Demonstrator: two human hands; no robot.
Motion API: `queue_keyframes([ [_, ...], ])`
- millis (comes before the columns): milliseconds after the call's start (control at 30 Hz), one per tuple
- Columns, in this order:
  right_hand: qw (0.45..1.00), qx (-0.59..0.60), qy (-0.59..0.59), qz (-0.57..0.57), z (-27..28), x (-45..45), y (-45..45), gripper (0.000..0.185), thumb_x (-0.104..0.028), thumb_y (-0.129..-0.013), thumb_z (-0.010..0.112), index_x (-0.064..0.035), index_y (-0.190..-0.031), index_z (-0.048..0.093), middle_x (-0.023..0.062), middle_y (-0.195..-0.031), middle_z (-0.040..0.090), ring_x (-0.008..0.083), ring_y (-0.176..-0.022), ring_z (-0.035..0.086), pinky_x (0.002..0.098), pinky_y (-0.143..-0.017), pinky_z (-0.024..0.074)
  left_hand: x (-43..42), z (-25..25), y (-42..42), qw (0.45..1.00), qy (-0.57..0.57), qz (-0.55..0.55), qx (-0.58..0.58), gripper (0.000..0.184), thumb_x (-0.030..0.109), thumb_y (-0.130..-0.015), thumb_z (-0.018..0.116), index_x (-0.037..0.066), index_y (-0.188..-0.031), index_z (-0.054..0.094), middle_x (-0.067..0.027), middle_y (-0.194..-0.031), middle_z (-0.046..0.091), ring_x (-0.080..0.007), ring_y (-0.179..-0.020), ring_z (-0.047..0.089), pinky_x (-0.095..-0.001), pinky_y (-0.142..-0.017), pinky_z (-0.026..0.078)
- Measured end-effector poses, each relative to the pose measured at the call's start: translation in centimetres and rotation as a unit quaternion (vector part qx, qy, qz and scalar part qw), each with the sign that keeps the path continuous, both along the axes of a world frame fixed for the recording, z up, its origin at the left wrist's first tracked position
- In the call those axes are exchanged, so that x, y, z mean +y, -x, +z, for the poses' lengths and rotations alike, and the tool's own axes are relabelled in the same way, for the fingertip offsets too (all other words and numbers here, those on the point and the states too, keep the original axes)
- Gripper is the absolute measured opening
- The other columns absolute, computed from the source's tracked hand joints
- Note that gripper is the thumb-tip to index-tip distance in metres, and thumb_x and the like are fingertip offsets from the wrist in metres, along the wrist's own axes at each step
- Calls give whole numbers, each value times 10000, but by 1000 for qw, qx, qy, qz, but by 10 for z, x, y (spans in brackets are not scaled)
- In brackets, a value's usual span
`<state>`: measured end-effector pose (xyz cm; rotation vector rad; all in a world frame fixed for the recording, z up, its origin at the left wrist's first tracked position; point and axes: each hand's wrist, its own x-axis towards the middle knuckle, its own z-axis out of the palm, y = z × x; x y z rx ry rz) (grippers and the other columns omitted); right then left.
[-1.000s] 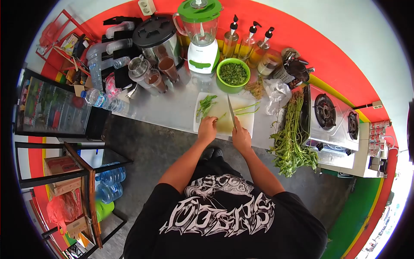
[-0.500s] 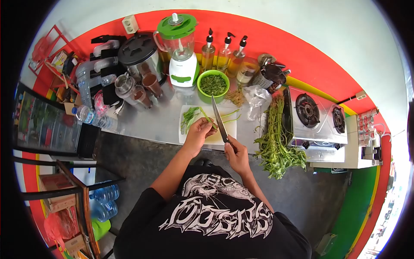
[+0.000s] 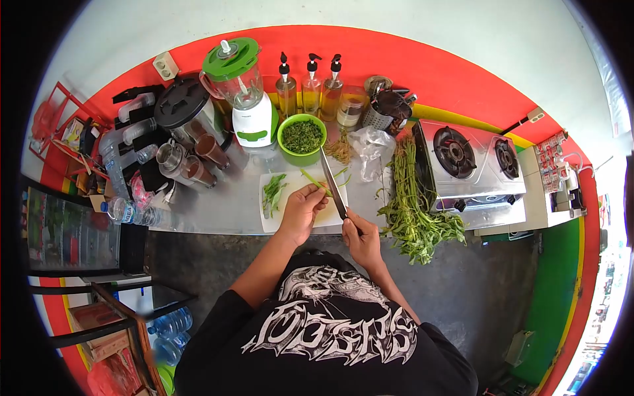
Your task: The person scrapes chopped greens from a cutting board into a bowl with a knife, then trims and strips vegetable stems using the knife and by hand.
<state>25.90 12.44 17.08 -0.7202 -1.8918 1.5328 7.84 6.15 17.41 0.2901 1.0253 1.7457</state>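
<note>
My left hand (image 3: 304, 212) is closed on a green stem (image 3: 309, 176) above the near part of a white cutting board (image 3: 269, 223). In my right hand (image 3: 361, 240) is the dark handle of a long knife (image 3: 334, 182), its blade pointing away from me, close beside the held stem. Some cut green leaves (image 3: 272, 195) lie on the left of the board. Beyond the board stands a green bowl (image 3: 301, 158) filled with chopped greens (image 3: 302, 136). A large bundle of leafy stems (image 3: 415, 204) rests on the counter to the right, partly hanging over its front edge.
A blender (image 3: 251, 105), pump bottles (image 3: 311, 89) and a jar (image 3: 350, 111) line the wall. Right of the bundle sits a two-burner stove (image 3: 472, 165). A clear plastic bag (image 3: 371, 152) lies near the bowl. Brown-filled cups (image 3: 211, 152) and water bottles (image 3: 125, 211) are at left.
The view has turned, so the counter items appear further left. Both hands keep nearly the same pose, still gripping the stem and the knife.
</note>
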Motion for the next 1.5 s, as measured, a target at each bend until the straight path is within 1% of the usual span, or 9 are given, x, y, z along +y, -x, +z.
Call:
queue_keyframes([
  [200,1000,-1,-11,5,8,4,7,348,-98,-1057,532,11,-1376,618,2,-675,544,63,-542,476,247,-493,385,1,-8,-7,997,-11,-53,-49,67,148,-991,667,83,-975,661,37,-871,621,-67,-805,520,-237,-785,421],
  [333,999,0,-32,10,12,5,10,343,-94,-1054,532,9,-1366,629,8,-674,553,65,-542,482,246,-496,391,1,-21,2,992,-60,-98,-54,213,204,-1018,645,38,-1148,682,31,-1027,647,-63,-886,522,-221,-818,408],
  [400,999,4,-37,7,9,3,12,341,-93,-1054,530,8,-1363,631,8,-674,553,65,-543,482,247,-497,394,1,-11,4,995,-42,-63,-64,102,176,-998,670,90,-945,661,35,-865,611,-68,-801,509,-235,-779,418],
  [667,999,10,-36,14,3,-2,16,344,-75,-1048,535,16,-1367,626,16,-678,561,70,-552,486,247,-501,399,-1,-2,16,997,-68,27,-40,166,183,-1005,679,31,-1069,700,9,-954,682,-67,-816,587,-214,-784,485],
  [833,999,25,-39,0,4,-2,19,195,-86,-1050,538,61,-1024,662,17,-660,539,69,-546,472,255,-496,388,-1,-13,1,995,-66,-10,-75,136,194,-1016,660,61,-1028,685,5,-959,665,-87,-832,580,-222,-771,495],
  [933,999,22,-41,-1,8,-4,19,203,-91,-1050,538,50,-924,611,10,-658,532,64,-545,467,259,-493,382,-3,-8,4,993,-86,-32,-70,170,217,-1023,651,55,-1063,682,9,-960,659,-81,-860,582,-218,-775,503],
  [1100,998,24,-52,1,4,-5,18,196,-88,-1048,537,56,-947,626,6,-650,527,64,-544,466,258,-493,380,-5,-8,7,995,-53,28,-78,192,235,-1018,658,58,-1092,666,13,-974,660,-71,-823,592,-213,-784,529],
  [1433,998,5,-68,2,22,-7,25,204,-108,-1038,554,63,-993,656,15,-646,542,72,-539,477,270,-495,390,-5,-11,9,993,-73,-20,-95,175,253,-1018,655,80,-1038,667,6,-946,670,-80,-808,598,-230,-755,519],
  [1500,997,3,-73,6,16,-8,24,205,-116,-1038,564,62,-1027,666,16,-646,544,73,-539,479,271,-495,391,-6,-6,10,992,-75,19,-104,182,248,-1019,658,67,-1023,683,7,-869,643,-85,-790,592,-228,-765,505],
])
